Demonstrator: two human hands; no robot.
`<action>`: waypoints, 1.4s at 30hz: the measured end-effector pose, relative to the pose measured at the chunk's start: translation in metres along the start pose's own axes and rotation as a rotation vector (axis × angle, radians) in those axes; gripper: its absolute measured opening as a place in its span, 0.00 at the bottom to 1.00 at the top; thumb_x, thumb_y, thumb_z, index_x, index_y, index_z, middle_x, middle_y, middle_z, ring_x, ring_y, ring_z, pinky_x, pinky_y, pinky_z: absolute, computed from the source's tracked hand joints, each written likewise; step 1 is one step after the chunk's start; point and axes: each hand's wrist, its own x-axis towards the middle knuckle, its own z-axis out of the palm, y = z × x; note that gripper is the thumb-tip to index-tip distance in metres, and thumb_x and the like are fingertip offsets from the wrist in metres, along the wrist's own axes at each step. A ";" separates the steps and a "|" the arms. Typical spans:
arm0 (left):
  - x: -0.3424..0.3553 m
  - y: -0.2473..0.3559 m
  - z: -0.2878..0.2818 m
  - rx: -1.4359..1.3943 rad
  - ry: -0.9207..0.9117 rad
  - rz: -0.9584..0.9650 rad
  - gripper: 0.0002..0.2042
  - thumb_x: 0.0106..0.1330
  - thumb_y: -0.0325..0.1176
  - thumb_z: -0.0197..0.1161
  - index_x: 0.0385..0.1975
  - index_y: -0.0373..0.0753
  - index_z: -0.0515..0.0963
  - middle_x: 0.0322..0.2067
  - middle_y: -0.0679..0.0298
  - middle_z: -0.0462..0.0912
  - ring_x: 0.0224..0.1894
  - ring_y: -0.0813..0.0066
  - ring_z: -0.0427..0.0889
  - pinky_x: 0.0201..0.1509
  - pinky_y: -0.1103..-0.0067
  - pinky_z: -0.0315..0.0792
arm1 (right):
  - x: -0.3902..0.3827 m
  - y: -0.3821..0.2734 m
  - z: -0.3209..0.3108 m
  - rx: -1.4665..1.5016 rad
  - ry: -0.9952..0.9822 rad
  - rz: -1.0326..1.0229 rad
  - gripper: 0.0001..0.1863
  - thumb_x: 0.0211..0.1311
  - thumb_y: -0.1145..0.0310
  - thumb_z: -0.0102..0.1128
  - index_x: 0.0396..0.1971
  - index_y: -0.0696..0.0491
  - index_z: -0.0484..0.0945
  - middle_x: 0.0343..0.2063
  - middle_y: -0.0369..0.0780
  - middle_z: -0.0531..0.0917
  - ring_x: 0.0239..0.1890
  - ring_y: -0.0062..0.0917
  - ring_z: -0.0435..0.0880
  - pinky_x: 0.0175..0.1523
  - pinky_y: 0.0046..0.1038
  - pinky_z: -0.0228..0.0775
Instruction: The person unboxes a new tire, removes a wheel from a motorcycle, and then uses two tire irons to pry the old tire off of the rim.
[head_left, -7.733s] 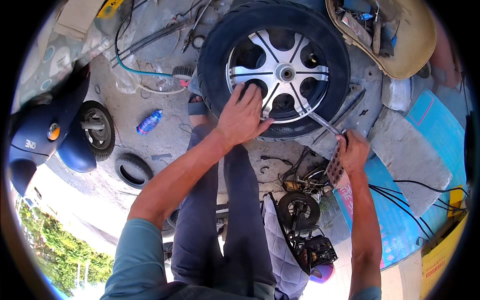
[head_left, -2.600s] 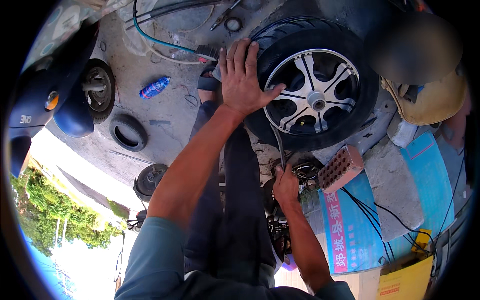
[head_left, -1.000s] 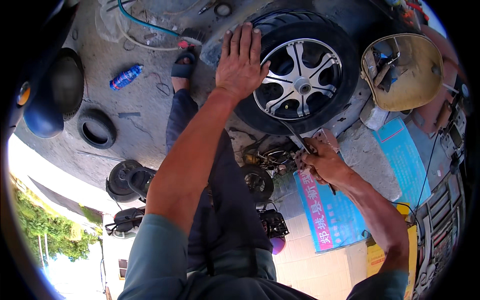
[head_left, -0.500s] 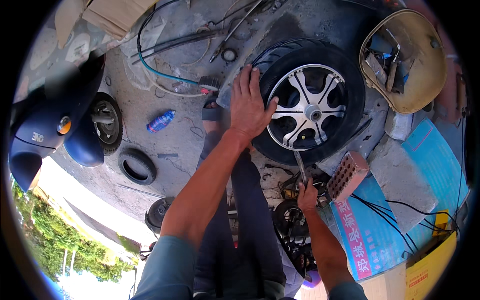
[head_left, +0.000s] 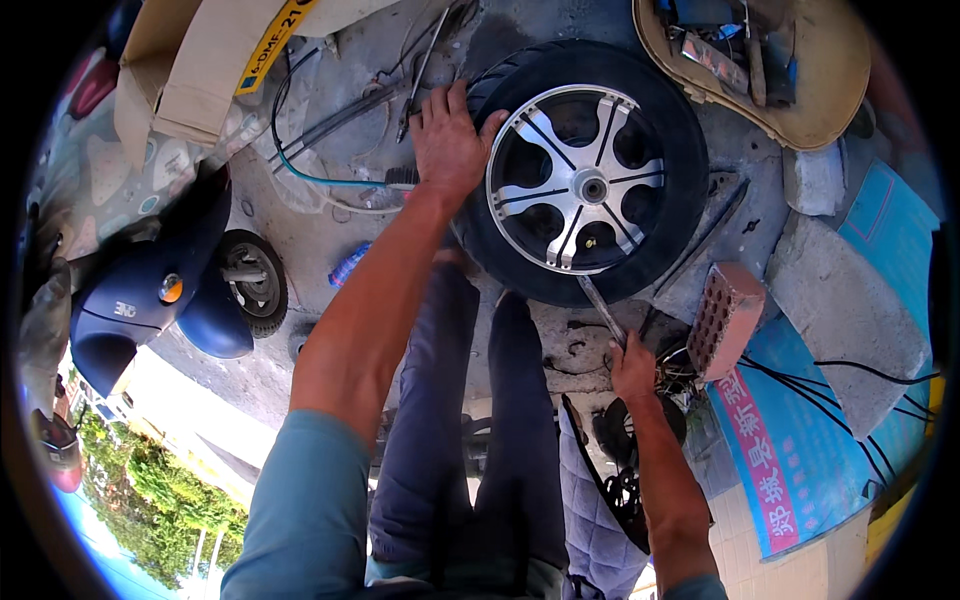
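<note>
A wheel with a silver spoked rim (head_left: pixel 530 195) and a black tyre (head_left: pixel 690 190) lies flat on the ground in front of me. My left hand (head_left: pixel 448 145) rests on the tyre's left side, fingers stretched out and the thumb reaching toward the rim. My right hand (head_left: pixel 632 368) is closed round the near end of a metal tyre lever (head_left: pixel 600 306). The lever's far tip sits at the near edge of the rim, where it meets the tyre; how deep it goes is hidden. A valve stem (head_left: pixel 590 243) shows inside the rim near that spot.
A red perforated brick (head_left: pixel 728 320) and concrete slabs (head_left: pixel 850 310) lie to the right, by a blue printed sheet (head_left: pixel 800 470). Tools fill a tan container (head_left: pixel 825 80) at the far right. A dark blue scooter (head_left: pixel 150 290) stands left, and cardboard (head_left: pixel 215 60) lies behind.
The whole view has shifted and turned, so the wheel appears higher and further left. The lever now slants more to the right toward my right hand. Both hands keep their places.
</note>
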 end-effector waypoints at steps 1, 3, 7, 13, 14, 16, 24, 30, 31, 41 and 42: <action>-0.001 0.000 -0.003 -0.112 -0.022 -0.058 0.36 0.66 0.60 0.64 0.63 0.35 0.70 0.59 0.49 0.73 0.60 0.48 0.73 0.63 0.58 0.67 | 0.000 0.001 0.002 -0.014 0.011 0.003 0.16 0.71 0.60 0.57 0.49 0.55 0.73 0.33 0.56 0.84 0.36 0.60 0.82 0.43 0.55 0.71; -0.012 -0.003 -0.010 -0.334 -0.075 -0.174 0.39 0.62 0.59 0.69 0.62 0.32 0.71 0.58 0.46 0.74 0.59 0.45 0.76 0.63 0.59 0.69 | -0.004 -0.002 0.003 -0.041 0.025 0.009 0.16 0.71 0.59 0.57 0.48 0.56 0.73 0.32 0.56 0.84 0.37 0.60 0.82 0.44 0.55 0.72; -0.017 -0.010 -0.022 -0.771 -0.187 -0.428 0.48 0.49 0.57 0.80 0.61 0.22 0.72 0.55 0.37 0.80 0.59 0.49 0.80 0.65 0.67 0.71 | 0.000 0.003 0.000 0.001 -0.011 0.017 0.18 0.72 0.58 0.56 0.50 0.59 0.73 0.31 0.57 0.84 0.37 0.60 0.82 0.43 0.55 0.71; -0.012 -0.021 -0.061 -0.830 -0.576 -0.545 0.60 0.37 0.61 0.85 0.63 0.18 0.68 0.55 0.38 0.79 0.56 0.51 0.82 0.67 0.68 0.73 | 0.005 0.015 0.007 0.026 0.027 -0.059 0.19 0.72 0.58 0.58 0.51 0.57 0.72 0.30 0.59 0.83 0.36 0.61 0.81 0.42 0.54 0.72; -0.009 -0.022 -0.063 -0.918 -0.623 -0.589 0.59 0.37 0.59 0.86 0.63 0.18 0.68 0.55 0.40 0.80 0.56 0.52 0.83 0.67 0.69 0.73 | 0.006 0.014 0.008 0.036 0.017 -0.043 0.19 0.72 0.58 0.58 0.51 0.58 0.72 0.30 0.59 0.83 0.36 0.61 0.81 0.42 0.54 0.72; -0.012 -0.024 -0.061 -1.019 -0.601 -0.591 0.52 0.41 0.51 0.87 0.62 0.21 0.70 0.53 0.43 0.82 0.53 0.56 0.84 0.63 0.69 0.76 | 0.006 0.009 0.003 0.054 -0.015 -0.008 0.20 0.72 0.58 0.58 0.51 0.59 0.72 0.30 0.59 0.83 0.36 0.62 0.81 0.41 0.54 0.72; -0.011 -0.017 -0.048 -1.187 -0.564 -0.797 0.37 0.54 0.37 0.81 0.59 0.23 0.71 0.49 0.47 0.83 0.45 0.60 0.86 0.54 0.70 0.81 | 0.012 0.017 0.002 0.055 -0.052 -0.077 0.22 0.73 0.57 0.57 0.52 0.61 0.70 0.27 0.59 0.82 0.35 0.61 0.81 0.39 0.55 0.70; -0.024 -0.032 -0.045 -1.114 -0.542 -0.537 0.57 0.39 0.56 0.86 0.65 0.22 0.66 0.55 0.42 0.80 0.55 0.49 0.82 0.67 0.66 0.73 | 0.007 0.012 -0.002 0.030 -0.047 -0.080 0.21 0.74 0.57 0.56 0.52 0.61 0.70 0.27 0.59 0.82 0.34 0.60 0.82 0.39 0.54 0.71; -0.028 -0.037 -0.044 -0.929 -0.497 -0.400 0.62 0.33 0.60 0.87 0.66 0.22 0.65 0.57 0.40 0.78 0.57 0.46 0.81 0.69 0.66 0.71 | 0.008 0.011 -0.003 0.039 -0.063 -0.081 0.22 0.74 0.57 0.56 0.52 0.62 0.70 0.27 0.59 0.82 0.34 0.60 0.82 0.39 0.54 0.71; -0.033 -0.006 -0.048 -0.852 -0.380 -0.473 0.54 0.44 0.48 0.85 0.65 0.18 0.61 0.59 0.38 0.76 0.60 0.51 0.78 0.68 0.66 0.71 | 0.003 0.005 -0.002 0.068 -0.096 0.000 0.24 0.74 0.56 0.56 0.55 0.63 0.71 0.29 0.60 0.82 0.36 0.60 0.82 0.41 0.52 0.72; -0.038 -0.003 -0.042 -0.766 -0.299 -0.465 0.56 0.45 0.48 0.85 0.66 0.17 0.59 0.60 0.37 0.74 0.61 0.50 0.77 0.69 0.66 0.70 | 0.002 0.002 -0.001 0.076 -0.066 -0.012 0.25 0.74 0.55 0.56 0.55 0.63 0.72 0.29 0.60 0.82 0.36 0.60 0.83 0.41 0.52 0.73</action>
